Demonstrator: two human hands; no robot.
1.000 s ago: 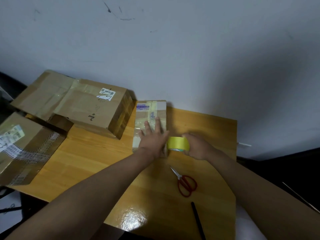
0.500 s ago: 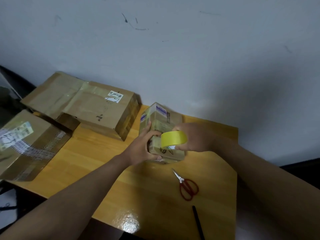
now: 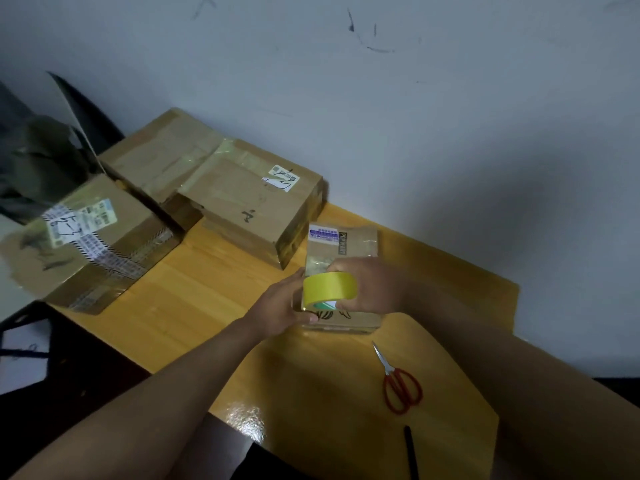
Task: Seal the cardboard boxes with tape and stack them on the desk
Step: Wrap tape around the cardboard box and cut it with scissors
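Small cardboard box [image 3: 341, 251] now lies flat again near the worktop's [image 3: 207, 282] far edge; left hand [image 3: 282, 303] grips it, right hand [image 3: 370, 285] clamps the yellow tape roll [image 3: 329, 289]. Taping step; next, pull tape across the seam.

The scene is dimly lit; glare is seen on the desk [image 3: 247, 419], and the left edge is blurred.

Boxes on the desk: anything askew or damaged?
Yes. The labelled box at the left overhangs the desk edge, and the flat box at the back lies tilted under its neighbour. No damage is clear.
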